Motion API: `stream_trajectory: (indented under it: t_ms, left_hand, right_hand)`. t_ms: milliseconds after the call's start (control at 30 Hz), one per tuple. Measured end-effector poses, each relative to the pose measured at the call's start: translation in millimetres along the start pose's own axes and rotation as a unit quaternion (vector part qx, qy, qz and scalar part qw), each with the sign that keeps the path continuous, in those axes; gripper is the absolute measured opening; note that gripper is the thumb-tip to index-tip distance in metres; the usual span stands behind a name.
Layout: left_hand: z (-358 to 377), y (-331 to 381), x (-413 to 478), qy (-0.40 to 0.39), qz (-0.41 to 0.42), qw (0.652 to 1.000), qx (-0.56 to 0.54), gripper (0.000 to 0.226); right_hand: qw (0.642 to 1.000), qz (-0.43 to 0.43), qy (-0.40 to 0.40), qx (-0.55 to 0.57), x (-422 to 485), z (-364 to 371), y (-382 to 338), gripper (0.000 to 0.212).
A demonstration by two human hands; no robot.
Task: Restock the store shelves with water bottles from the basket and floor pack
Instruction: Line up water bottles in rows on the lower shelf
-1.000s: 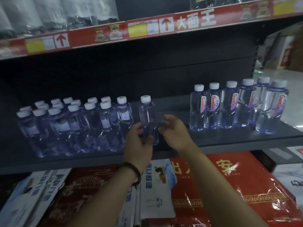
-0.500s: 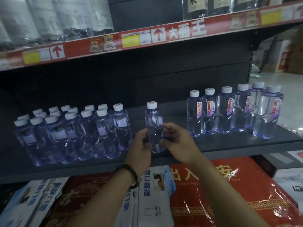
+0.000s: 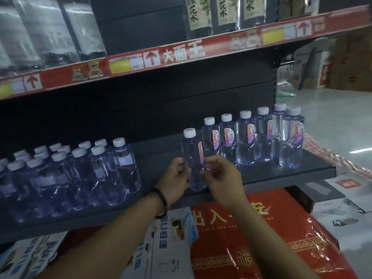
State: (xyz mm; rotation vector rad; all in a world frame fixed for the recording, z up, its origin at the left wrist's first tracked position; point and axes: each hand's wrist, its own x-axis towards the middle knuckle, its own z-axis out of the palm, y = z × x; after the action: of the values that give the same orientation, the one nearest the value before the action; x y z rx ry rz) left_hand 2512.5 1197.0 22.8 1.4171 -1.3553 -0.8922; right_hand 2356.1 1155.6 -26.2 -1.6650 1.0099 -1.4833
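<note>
At centre frame, fingers (image 3: pixel 182 168) of the left hand (image 3: pixel 177 178) and fingers (image 3: pixel 209 165) of the right hand (image 3: pixel 220 179) curl against the lower half of one bottle (image 3: pixel 192 156), pinching it from both sides. It stands upright, white cap up, with its label turned toward the right of the frame. Whether its base is already down on the shelf (image 3: pixel 265 175) or just above it, I cannot tell; it sits close to the front edge. A dark bracelet (image 3: pixel 161 201) circles the left wrist.

Just right of the held bottle, a row (image 3: pixel 246 141) of the same bottles runs toward the right edge of the frame, labels mostly facing out, so this one looks set to become its left end. Well apart at lower left stands a cluster (image 3: pixel 80 174) of many bottles, packed tight and apparently under film.

Judged from this, the job is partway. The right stretch of shelf carries a single front row with dark bare board behind it, and a bare gap lies between the held bottle and the cluster. Filling that gap, and perhaps the depth behind the row, seems to be what remains. Neither basket nor floor pack shows, so how much stock is left cannot be told. Below the shelf lie a red box (image 3: pixel 261 250) and printed cartons.
</note>
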Motion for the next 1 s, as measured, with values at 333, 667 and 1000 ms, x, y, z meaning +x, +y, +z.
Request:
stream_trajectory:
  t_ms: [333, 667, 1000]
  left_hand:
    - [68.9, 22.0, 17.4, -0.069, 0.024, 0.996, 0.052, 0.023]
    - [143.1, 44.5, 44.7, -0.126, 0.004, 0.989, 0.074, 0.04]
    - [185.9, 57.6, 66.8, -0.097, -0.02, 0.993, 0.058, 0.068]
  right_hand:
    - [0.994, -0.019, 0.1, -0.047, -5.6, -61.1, 11.1, 0.044]
    - [0.966, -0.022, 0.223, -0.127, 3.6, -112.7, 30.9, 0.05]
    - [0.939, 0.028, 0.306, -0.155, 21.0, -131.3, 37.0, 0.046]
